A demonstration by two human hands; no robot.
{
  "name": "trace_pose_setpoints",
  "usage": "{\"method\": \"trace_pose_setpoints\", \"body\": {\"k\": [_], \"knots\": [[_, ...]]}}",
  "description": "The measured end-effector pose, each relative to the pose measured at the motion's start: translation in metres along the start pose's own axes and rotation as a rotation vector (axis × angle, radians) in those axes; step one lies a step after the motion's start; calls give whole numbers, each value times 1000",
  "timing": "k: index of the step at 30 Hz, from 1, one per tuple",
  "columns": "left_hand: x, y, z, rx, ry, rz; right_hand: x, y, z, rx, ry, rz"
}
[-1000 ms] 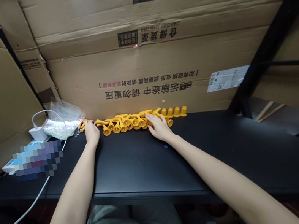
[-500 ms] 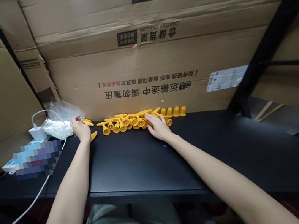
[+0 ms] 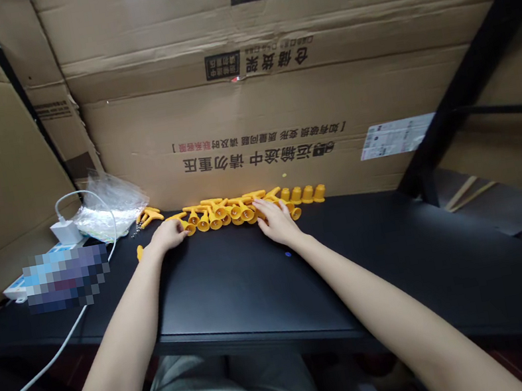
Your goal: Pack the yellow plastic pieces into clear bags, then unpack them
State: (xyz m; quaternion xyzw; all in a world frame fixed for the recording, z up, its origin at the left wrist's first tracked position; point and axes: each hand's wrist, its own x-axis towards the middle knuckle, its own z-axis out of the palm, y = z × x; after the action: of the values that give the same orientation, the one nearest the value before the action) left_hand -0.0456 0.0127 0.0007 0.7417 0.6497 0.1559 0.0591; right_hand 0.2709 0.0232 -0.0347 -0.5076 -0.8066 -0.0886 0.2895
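A packed row of yellow bell-shaped pieces with T-shaped handles (image 3: 215,219) lies on the black tabletop (image 3: 236,281), their mouths facing me and small shiny bits inside. At the row's left end my left hand (image 3: 167,235) has its fingers closed on the outermost bell-shaped piece, mostly covered by the fingers. My right hand (image 3: 276,220) rests over the row's right part, thumb and fingers curled about the pieces there; its exact contact is hidden. Loose yellow T-shaped handles (image 3: 149,216) lie behind my left hand, and another yellow piece (image 3: 140,252) peeks out beside its wrist.
Several yellow cups (image 3: 308,194) stand at the row's right end. A clear plastic bag (image 3: 109,209) lies at the left, near a white charger (image 3: 65,231), a cable (image 3: 70,333) and a power strip (image 3: 16,291). Cardboard (image 3: 246,110) walls the back.
My left hand has moved right and toward me, from beside the plastic bag and loose handles to the row's left end. My right hand has stayed in place.
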Motion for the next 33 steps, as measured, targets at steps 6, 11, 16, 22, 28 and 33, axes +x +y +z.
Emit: {"method": "trace_pose_setpoints", "body": {"k": [6, 11, 16, 22, 28, 33], "knots": [[2, -3, 9, 81, 122, -178, 0, 0, 0, 9, 8, -7], [3, -7, 13, 80, 186, -265, 0, 0, 0, 1, 12, -12], [4, -9, 14, 71, 196, -257, 0, 0, 0, 4, 5, -6], [6, -4, 15, 53, 137, -211, 0, 0, 0, 11, 6, -12], [5, -2, 10, 37, 106, -156, 0, 1, 1, 15, 13, -8], [2, -5, 4, -26, 112, -143, 0, 0, -1, 7, 37, -12]]}}
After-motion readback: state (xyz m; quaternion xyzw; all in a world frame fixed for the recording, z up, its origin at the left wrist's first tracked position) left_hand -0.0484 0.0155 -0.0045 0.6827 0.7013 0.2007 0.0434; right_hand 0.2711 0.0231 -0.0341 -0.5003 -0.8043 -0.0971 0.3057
